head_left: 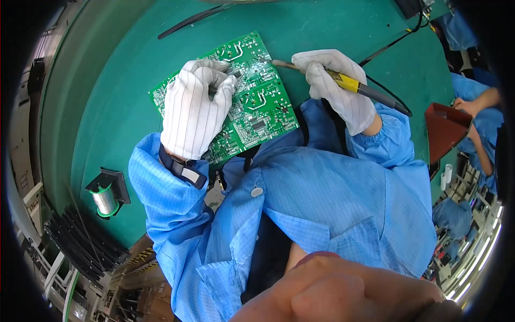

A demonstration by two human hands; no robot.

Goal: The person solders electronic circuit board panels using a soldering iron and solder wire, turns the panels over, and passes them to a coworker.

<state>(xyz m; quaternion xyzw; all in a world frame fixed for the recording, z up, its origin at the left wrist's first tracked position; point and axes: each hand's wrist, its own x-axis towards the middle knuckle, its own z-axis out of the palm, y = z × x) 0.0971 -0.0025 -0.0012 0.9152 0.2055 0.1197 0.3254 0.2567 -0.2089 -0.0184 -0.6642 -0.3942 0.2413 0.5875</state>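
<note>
A green circuit board [271, 121], crowded with small solder joints and chips, lies on the green tabletop in front of me. My left hand [194, 107], in a white striped glove, rests over the left part of the board. Its thumb and fingers are drawn together near the middle of the board, and what they pinch, if anything, is too small to tell. My right hand [340, 88], also gloved, grips a soldering iron [348, 83] with a yellow and black handle. The iron's tip points left, at the board's upper right edge; I cannot tell whether it touches.
Dark tweezers [190, 22] lie beyond the board. A solder wire spool [104, 200] on a black holder stands at the left. The iron's black cable [394, 40] runs to the far right. Another person's hands [475, 104] hold a dark red bin [444, 129] at the right.
</note>
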